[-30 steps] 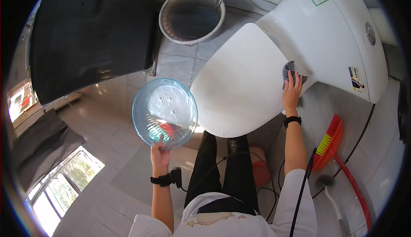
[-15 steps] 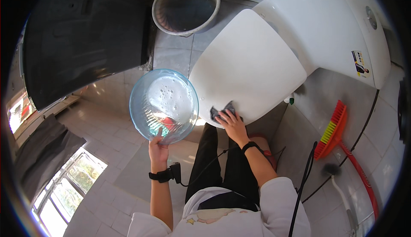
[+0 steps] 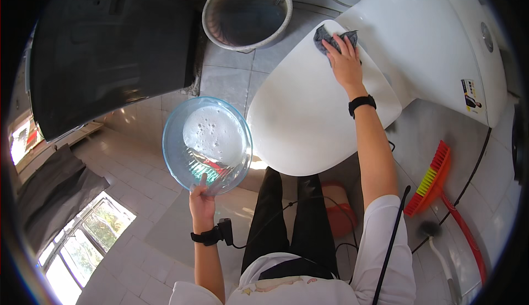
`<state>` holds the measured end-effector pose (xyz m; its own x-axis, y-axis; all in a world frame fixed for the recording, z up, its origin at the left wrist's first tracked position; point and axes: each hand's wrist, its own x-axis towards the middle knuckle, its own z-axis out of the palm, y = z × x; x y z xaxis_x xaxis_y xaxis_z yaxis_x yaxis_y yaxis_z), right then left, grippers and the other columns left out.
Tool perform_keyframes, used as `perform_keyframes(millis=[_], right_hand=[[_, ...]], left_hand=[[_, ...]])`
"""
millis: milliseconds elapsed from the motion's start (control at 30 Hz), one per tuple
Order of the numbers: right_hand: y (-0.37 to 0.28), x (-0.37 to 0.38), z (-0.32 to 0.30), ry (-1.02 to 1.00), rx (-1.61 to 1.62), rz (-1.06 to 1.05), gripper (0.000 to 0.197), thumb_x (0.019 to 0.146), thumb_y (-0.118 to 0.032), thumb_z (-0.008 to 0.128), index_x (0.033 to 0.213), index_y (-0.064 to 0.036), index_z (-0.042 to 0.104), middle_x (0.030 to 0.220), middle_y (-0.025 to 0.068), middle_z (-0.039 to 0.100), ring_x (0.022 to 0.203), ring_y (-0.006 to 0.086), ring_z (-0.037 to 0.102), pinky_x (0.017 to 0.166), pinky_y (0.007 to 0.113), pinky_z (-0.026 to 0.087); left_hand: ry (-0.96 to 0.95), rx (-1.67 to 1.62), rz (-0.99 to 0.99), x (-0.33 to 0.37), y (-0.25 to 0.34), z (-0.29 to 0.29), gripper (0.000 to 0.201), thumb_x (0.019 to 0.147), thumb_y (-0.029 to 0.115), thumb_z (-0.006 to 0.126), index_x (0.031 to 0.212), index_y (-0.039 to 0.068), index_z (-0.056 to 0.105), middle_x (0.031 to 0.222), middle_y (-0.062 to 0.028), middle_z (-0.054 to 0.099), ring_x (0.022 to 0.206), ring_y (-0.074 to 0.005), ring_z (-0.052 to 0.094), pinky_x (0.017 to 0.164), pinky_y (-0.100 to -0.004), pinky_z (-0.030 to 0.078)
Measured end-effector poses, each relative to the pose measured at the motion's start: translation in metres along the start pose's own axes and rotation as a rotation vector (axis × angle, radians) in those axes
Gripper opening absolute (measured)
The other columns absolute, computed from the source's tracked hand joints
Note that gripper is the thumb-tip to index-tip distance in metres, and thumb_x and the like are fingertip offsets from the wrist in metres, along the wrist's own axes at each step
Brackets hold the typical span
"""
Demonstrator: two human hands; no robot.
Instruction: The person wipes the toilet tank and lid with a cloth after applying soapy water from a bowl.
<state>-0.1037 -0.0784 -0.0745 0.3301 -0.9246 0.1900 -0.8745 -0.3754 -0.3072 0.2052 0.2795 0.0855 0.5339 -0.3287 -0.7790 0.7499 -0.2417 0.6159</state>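
Note:
My left hand (image 3: 202,205) grips the near rim of a clear bluish plastic basin (image 3: 175,140), its thumb over the edge. Foamy water fills part of the basin, and something red and green shows at its near side. To the right, the closed white toilet lid (image 3: 308,112) lies beside the basin. My right hand (image 3: 346,67) reaches to the lid's far end, close to the tank. Under its fingers is a crumpled dark grey cloth (image 3: 322,39), pressed against the lid's surface.
A bucket (image 3: 208,25) of dark water with a hose in it stands at the back. The toilet tank (image 3: 424,46) is at the upper right. An orange broom (image 3: 432,186) and a toilet brush (image 3: 431,229) lean at the right. A dark panel (image 3: 110,63) fills the upper left.
My right hand has slid the cloth from the lid's near end to its far end by the tank. The basin has shifted slightly left and nearer in the picture, still in my left hand.

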Motion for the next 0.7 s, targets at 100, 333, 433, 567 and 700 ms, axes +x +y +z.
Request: perform_keyframes(millis=[100,333,433,567,700], right_hand=[[-0.014,0.004,0.009,-0.012,-0.024,-0.047,0.034,0.082,-0.018,0.054,0.114,-0.0256,0.056,0.127,-0.0003,0.044,0.120,0.0254,0.037,0.099,0.047,0.027],[-0.138,-0.086,0.031,-0.377,0.248,-0.433,0.040,0.079,-0.010,0.047,0.117,-0.0226,0.054,0.130,0.0001,0.042,0.124,0.0217,0.034,0.103,0.040,0.024],[-0.151,-0.131,0.033,-0.505,0.278,-0.557,0.042,0.082,-0.010,0.046,0.122,-0.0229,0.049,0.134,-0.0029,0.038,0.126,0.0196,0.030,0.104,0.040,0.024],[-0.118,-0.186,0.001,-0.656,0.239,-0.707,0.043,0.084,-0.010,0.044,0.123,-0.0275,0.047,0.136,-0.0054,0.035,0.128,0.0171,0.029,0.104,0.039,0.025],[-0.084,-0.235,-0.027,-0.829,0.060,-0.804,0.047,0.088,-0.015,0.042,0.131,-0.0327,0.034,0.141,-0.0086,0.024,0.130,0.0143,0.021,0.107,0.039,0.022]], left_hand=[[-0.001,-0.042,-0.030,-0.008,-0.002,0.004,0.062,0.070,-0.007,0.042,0.128,-0.001,0.022,0.129,-0.0191,0.035,0.116,-0.0383,0.041,0.088,-0.0538,0.045],[0.006,-0.034,0.004,-0.015,0.004,0.004,0.070,0.069,-0.005,0.044,0.132,0.001,0.012,0.131,-0.0200,0.033,0.101,-0.0477,0.050,0.082,-0.0542,0.048],[0.008,-0.042,0.015,-0.017,0.005,0.005,0.071,0.069,-0.005,0.044,0.132,0.001,0.011,0.132,-0.0194,0.032,0.101,-0.0475,0.050,0.080,-0.0543,0.049],[0.043,-0.090,-0.004,-0.017,0.003,0.000,0.073,0.069,-0.005,0.045,0.132,0.002,0.010,0.131,-0.0182,0.032,0.101,-0.0474,0.050,0.077,-0.0542,0.050],[0.039,-0.113,-0.008,-0.013,0.000,-0.010,0.073,0.068,-0.006,0.045,0.132,0.002,0.010,0.130,-0.0175,0.033,0.101,-0.0478,0.050,0.076,-0.0541,0.051]])
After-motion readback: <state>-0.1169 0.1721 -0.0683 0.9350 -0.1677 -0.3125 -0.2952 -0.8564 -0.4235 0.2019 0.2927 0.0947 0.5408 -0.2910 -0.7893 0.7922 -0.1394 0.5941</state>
